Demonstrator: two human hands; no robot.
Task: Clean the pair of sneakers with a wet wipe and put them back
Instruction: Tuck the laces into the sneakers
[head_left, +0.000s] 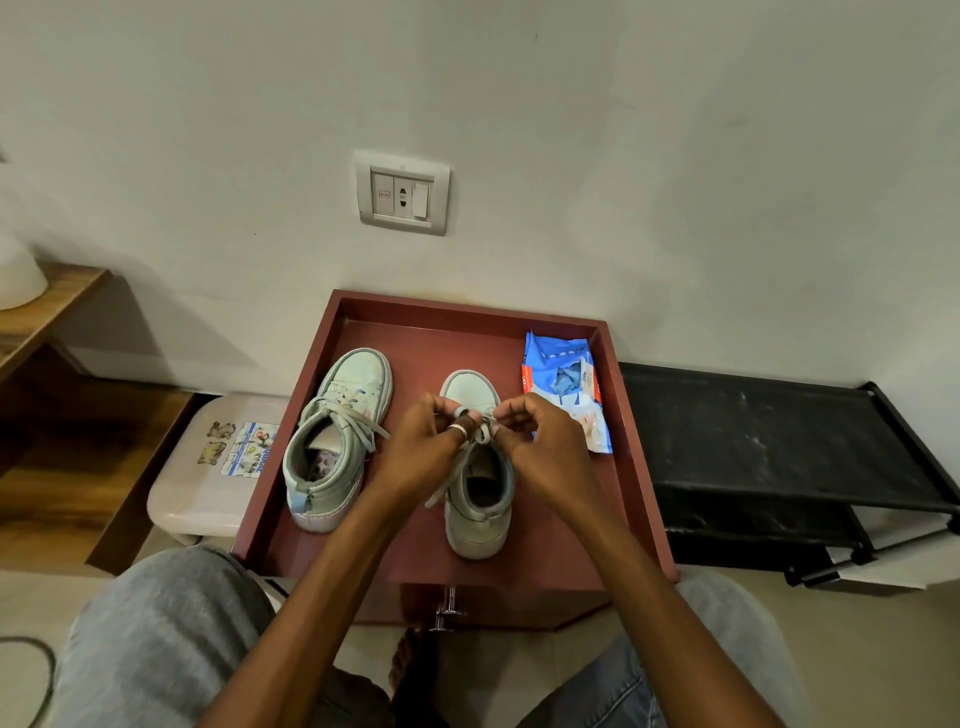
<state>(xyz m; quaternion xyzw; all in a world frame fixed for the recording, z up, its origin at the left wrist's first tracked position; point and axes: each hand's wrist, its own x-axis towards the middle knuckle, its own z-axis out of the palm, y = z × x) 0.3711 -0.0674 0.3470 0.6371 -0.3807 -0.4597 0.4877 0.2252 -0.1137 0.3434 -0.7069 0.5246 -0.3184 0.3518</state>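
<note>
While pinching at the pale flat laces (482, 435) over the tongue, looked to be on lace work rather than wiping. Tying or loosening, couldn't tell which. Saw the left hand (421, 447) curled, fingertips nipping one strand, and the right hand (543, 441) curled the same way on the other. No wipe in either.

Found the mint-green high-top sneaker being worked (478, 519) toward the right edge of the dark red rimmed wooden tray (641, 493), toe to the far edge, heel to the near one. Spotted its matching mint-green sneaker (332, 452) by the left edge, laces loose, well apart from the first. Crumpled blue wet-wipe pack (566, 395) tucked in the far right corner.

Guessing at the next move: letting go of the laces, then a short right-hand reach for the pack. Or, with cleaning finished, a lift out to the black shoe rack (779, 447) beside the right edge.

Decent gap between the shoes for hands, tighter by the pack. Needed a proper lift over the raised rim, no sliding. Cream plastic stool (208, 493) just past the left edge, so less room there.
</note>
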